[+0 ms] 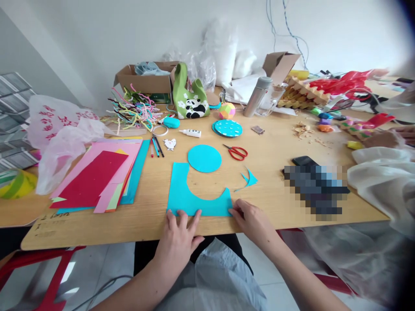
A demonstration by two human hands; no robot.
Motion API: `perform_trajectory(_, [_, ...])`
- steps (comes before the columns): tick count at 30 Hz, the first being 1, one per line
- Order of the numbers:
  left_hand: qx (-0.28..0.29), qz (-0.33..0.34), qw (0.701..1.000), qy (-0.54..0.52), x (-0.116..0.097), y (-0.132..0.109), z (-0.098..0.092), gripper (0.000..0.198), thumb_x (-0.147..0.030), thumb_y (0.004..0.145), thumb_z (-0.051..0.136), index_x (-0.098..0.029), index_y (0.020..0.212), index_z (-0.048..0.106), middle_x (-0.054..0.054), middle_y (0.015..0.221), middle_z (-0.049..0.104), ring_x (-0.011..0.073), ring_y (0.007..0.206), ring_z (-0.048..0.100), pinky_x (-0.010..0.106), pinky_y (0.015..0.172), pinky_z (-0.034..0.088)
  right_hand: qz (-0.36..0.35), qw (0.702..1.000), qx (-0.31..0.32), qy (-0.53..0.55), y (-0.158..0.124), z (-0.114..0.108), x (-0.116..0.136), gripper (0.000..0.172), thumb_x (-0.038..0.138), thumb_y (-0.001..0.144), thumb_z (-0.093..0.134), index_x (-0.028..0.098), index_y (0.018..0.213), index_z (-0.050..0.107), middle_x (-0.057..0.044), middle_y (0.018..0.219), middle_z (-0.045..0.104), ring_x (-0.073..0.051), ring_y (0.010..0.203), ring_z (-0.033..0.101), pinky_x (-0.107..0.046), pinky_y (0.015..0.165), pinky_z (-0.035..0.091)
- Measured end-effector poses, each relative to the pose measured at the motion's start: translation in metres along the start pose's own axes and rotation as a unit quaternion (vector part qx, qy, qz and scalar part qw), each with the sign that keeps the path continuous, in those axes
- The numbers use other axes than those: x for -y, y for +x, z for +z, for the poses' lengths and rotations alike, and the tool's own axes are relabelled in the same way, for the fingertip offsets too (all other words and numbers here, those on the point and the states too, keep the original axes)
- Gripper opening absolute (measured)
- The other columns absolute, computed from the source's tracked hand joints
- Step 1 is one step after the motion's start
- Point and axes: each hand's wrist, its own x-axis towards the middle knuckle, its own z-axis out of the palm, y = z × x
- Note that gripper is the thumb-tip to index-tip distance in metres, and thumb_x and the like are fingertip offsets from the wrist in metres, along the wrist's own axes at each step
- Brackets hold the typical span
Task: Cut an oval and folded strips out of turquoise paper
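A turquoise paper sheet (188,196) with a round piece cut out of it lies at the table's near edge. My left hand (178,237) rests with its fingers spread flat on the sheet's lower edge. My right hand (251,220) pinches the sheet's lower right corner. The cut-out turquoise circle (204,158) lies just beyond the sheet. Red-handled scissors (236,151) sit to the right of the circle. A small turquoise scrap (249,178) lies right of the sheet.
A stack of coloured paper (100,177) lies at left beside pens (156,147), a glue bottle (191,133) and pipe cleaners (132,110). A dotted turquoise disc (228,128), panda bag (189,101), metal flask (257,96) and cardboard boxes (145,80) stand further back. Another person's sleeve (385,181) is at right.
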Motion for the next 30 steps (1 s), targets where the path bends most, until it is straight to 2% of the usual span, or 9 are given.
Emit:
perform_trajectory(4, [0.016,0.011,1.000,0.019,-0.008,0.002,0.004,0.078,-0.055,0.079,0.064,-0.038,0.147,0.029,0.014,0.112,0.059,0.0365,0.099,0.057,0.058,0.083,0.049,-0.010,0.998,-0.049,-0.023,-0.005,0.001,0.004,0.007,0.023,0.092,0.046,0.020,0.092,0.053,-0.006,0.085,0.063,-0.021,0.075,0.060,-0.030,0.064,0.043])
perform_trajectory(8, [0.008,0.017,1.000,0.010,-0.010,0.005,0.007,0.083,-0.052,0.078,0.067,-0.040,0.148,0.025,0.014,0.110,0.060,0.0376,0.098,0.058,0.063,0.083,0.047,-0.091,0.981,-0.111,-0.131,-0.016,0.005,0.022,0.027,0.011,0.090,0.043,0.015,0.111,0.060,-0.014,0.102,0.062,-0.028,0.091,0.057,-0.041,0.076,0.047])
perform_trajectory(11, [0.010,0.018,1.000,0.001,-0.008,0.006,0.005,0.076,-0.049,0.077,0.070,-0.039,0.144,0.037,0.014,0.108,0.060,0.0376,0.097,0.058,0.063,0.083,0.048,-0.201,0.962,-0.111,-0.146,-0.026,0.018,0.043,0.044,0.014,0.091,0.044,0.017,0.134,0.050,-0.015,0.125,0.059,-0.032,0.115,0.051,-0.051,0.094,0.043])
perform_trajectory(13, [0.010,0.019,1.000,0.002,-0.007,0.006,0.004,0.065,-0.046,0.077,0.071,-0.035,0.138,0.050,0.016,0.108,0.061,0.0380,0.096,0.059,0.062,0.082,0.049,-0.270,0.949,-0.090,-0.138,-0.032,0.032,0.054,0.053,0.029,0.093,0.046,0.012,0.143,0.041,-0.016,0.140,0.051,-0.032,0.134,0.038,-0.053,0.107,0.033])
perform_trajectory(14, [0.008,0.020,1.000,0.004,-0.007,0.006,0.003,0.062,-0.044,0.077,0.071,-0.034,0.135,0.053,0.017,0.107,0.061,0.0383,0.096,0.059,0.062,0.082,0.049,-0.279,0.946,-0.084,-0.138,-0.035,0.038,0.057,0.060,0.037,0.093,0.048,0.007,0.144,0.037,-0.018,0.145,0.046,-0.032,0.139,0.032,-0.052,0.110,0.031])
perform_trajectory(17, [-0.001,0.023,1.000,0.003,-0.007,0.006,0.004,0.066,-0.040,0.077,0.071,-0.036,0.139,0.047,0.017,0.108,0.062,0.0386,0.096,0.059,0.063,0.082,0.049,-0.254,0.951,-0.082,-0.157,-0.042,0.052,0.057,0.078,0.048,0.089,0.052,-0.001,0.145,0.032,-0.024,0.150,0.035,-0.035,0.142,0.025,-0.050,0.111,0.031])
perform_trajectory(21, [-0.007,0.006,0.999,-0.033,-0.006,0.004,0.010,0.082,-0.038,0.076,0.073,-0.038,0.147,0.032,0.014,0.109,0.061,0.0374,0.101,0.058,0.063,0.085,0.048,-0.231,0.950,-0.082,-0.196,-0.049,0.051,0.041,0.078,0.047,0.089,0.054,0.002,0.148,0.029,-0.021,0.152,0.033,-0.035,0.142,0.026,-0.053,0.111,0.031])
perform_trajectory(27, [-0.012,-0.010,0.998,-0.059,0.001,-0.002,0.019,0.069,-0.040,0.081,0.066,-0.023,0.144,0.042,0.016,0.114,0.061,0.0361,0.106,0.056,0.055,0.090,0.050,-0.194,0.948,-0.125,-0.221,-0.059,0.031,0.009,0.080,0.047,0.092,0.050,0.006,0.152,0.018,-0.019,0.150,0.037,-0.032,0.142,0.028,-0.053,0.110,0.031])
perform_trajectory(30, [-0.003,-0.003,0.999,-0.045,0.001,-0.002,0.019,0.067,-0.036,0.081,0.066,-0.020,0.142,0.045,0.018,0.118,0.060,0.0370,0.106,0.055,0.056,0.091,0.049,-0.181,0.951,-0.128,-0.215,-0.058,0.020,0.007,0.081,0.051,0.092,0.047,0.008,0.153,0.015,-0.018,0.151,0.037,-0.035,0.143,0.026,-0.057,0.110,0.029])
